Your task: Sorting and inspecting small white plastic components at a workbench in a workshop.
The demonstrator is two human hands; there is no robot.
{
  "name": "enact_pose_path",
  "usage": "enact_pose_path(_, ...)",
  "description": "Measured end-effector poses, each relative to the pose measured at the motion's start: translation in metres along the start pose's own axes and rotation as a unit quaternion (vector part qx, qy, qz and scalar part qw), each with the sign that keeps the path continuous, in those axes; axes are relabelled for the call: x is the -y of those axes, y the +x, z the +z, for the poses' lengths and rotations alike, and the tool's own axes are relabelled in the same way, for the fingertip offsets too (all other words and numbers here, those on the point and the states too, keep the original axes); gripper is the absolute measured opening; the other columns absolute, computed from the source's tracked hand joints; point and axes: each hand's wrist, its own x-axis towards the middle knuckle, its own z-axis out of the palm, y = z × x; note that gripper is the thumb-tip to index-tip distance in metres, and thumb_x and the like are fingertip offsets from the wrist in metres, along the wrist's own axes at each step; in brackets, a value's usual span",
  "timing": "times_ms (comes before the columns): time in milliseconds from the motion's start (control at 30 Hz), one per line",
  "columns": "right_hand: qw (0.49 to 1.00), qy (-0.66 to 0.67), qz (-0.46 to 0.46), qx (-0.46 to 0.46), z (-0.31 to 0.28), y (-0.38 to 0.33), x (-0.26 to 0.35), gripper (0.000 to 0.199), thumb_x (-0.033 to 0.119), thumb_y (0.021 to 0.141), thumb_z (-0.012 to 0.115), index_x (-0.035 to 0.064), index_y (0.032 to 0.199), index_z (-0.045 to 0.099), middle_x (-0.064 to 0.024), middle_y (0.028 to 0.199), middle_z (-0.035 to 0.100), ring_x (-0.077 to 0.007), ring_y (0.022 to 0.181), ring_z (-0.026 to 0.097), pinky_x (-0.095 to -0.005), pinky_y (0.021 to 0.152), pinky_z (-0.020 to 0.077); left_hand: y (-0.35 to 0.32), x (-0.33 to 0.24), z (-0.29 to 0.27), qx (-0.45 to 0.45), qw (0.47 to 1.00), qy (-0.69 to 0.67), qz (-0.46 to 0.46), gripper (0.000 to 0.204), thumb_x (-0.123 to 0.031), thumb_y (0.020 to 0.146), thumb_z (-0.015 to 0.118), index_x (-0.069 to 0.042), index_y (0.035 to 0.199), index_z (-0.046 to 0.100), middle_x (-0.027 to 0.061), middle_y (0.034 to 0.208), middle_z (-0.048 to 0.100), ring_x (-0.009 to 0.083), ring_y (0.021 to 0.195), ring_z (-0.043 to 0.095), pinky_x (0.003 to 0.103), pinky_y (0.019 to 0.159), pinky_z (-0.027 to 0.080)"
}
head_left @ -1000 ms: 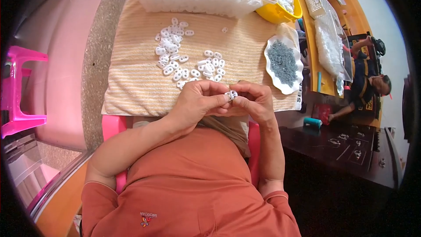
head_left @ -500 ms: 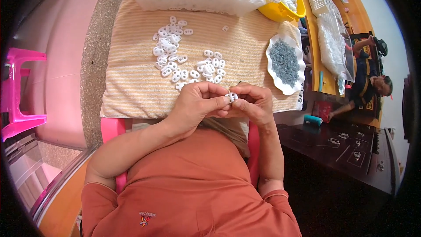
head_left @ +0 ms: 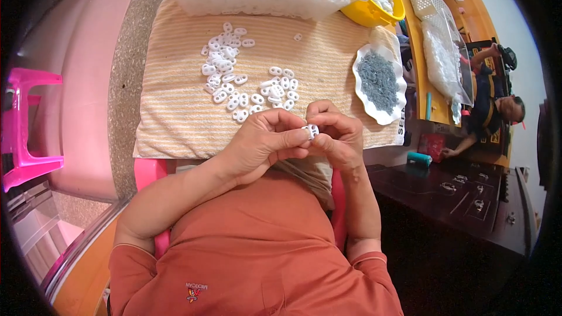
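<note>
One small white piece (head_left: 314, 131) sits between the two hands (head_left: 261, 140) (head_left: 343, 134), which pinch it.

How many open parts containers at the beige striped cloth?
3. Clear rectangular plastic bin: far edge. Round yellow basin: far right corner, right of the bin. White wavy-rimmed dish: right side. The frame cuts off bin and basin, so others beyond could be hidden.

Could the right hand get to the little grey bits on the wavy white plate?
Probably yes: only striped cloth seems to lie between the right hand and the grey bits, though that hand is pinching a white piece.
</note>
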Motion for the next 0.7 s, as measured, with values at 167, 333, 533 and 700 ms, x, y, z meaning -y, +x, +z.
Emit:
enact_pose_path(167,1.000,0.016,0.022,-0.003,0.010,-0.002,0.007,0.034,0.017,0.080,0.077,-0.0011,0.106,0.067,-0.0171,0.108,0.058,-0.0188,0.096,0.056,-0.0283,0.082,0.0471,-0.002,0.000,0.001,0.041,0.999,-0.019,0.001,0.009,-0.008,0.088,0.068,-0.005,0.092,0.061,0.0047,0.089,0.066,0.0120,0.083,0.065,0.023,0.070,0.057)
enact_pose_path(333,1.000,0.000,-0.005,0.006,0.012,-0.003,0.006,0.034,0.017,0.079,0.078,-0.0020,0.105,0.067,-0.0164,0.107,0.059,-0.0198,0.097,0.057,-0.0285,0.083,0.0474,-0.004,0.003,0.003,0.051,0.998,-0.018,0.027,0.010,-0.009,0.088,0.068,-0.007,0.087,0.058,0.0049,0.089,0.066,0.0120,0.081,0.065,0.023,0.070,0.057)
enact_pose_path(533,0.998,-0.044,-0.046,0.004,0.018,-0.006,0.005,0.031,0.015,0.080,0.077,-0.0023,0.104,0.067,-0.0149,0.106,0.060,-0.0197,0.098,0.057,-0.0286,0.083,0.0468,-0.010,0.004,0.006,0.054,0.997,-0.007,0.054,0.010,-0.008,0.088,0.068,-0.006,0.087,0.059,0.0051,0.088,0.066,0.0121,0.079,0.065,0.024,0.070,0.057)
enact_pose_path(700,0.995,-0.074,-0.067,0.014,0.018,-0.007,0.005,0.030,0.013,0.080,0.076,-0.0020,0.104,0.067,-0.0142,0.106,0.060,-0.0184,0.095,0.057,-0.0276,0.082,0.0460,-0.010,0.005,0.007,0.060,0.996,0.009,0.072,0.009,-0.007,0.087,0.068,-0.006,0.086,0.059,0.0050,0.087,0.066,0.0115,0.077,0.065,0.024,0.070,0.057)
